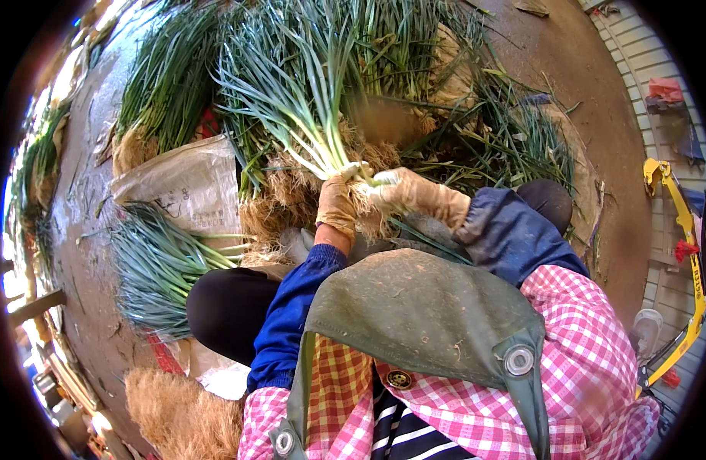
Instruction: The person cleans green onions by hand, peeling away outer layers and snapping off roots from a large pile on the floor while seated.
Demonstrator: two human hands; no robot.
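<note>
My left hand point(337, 207), in a tan work glove, is wrapped round the white stems of a bunch of green onions point(322, 130) just above the roots. The green leaves fan out away from me. My right hand point(416, 193), gloved alike, is closed at the root end of the same bunch, beside the left hand. Its fingertips meet the pale stem bases, and the exact grip is partly hidden. Stringy tan roots point(372, 218) hang below both hands. Behind them lie more rooted green onions point(291, 188).
A pile of loose green onions point(521, 142) lies at the right on sacking. To the left are a pale woven sack point(192, 180), a laid-out bunch point(157, 257) and a heap of dry roots point(184, 414). A yellow curved machine arm point(686, 222) shows at the far right.
</note>
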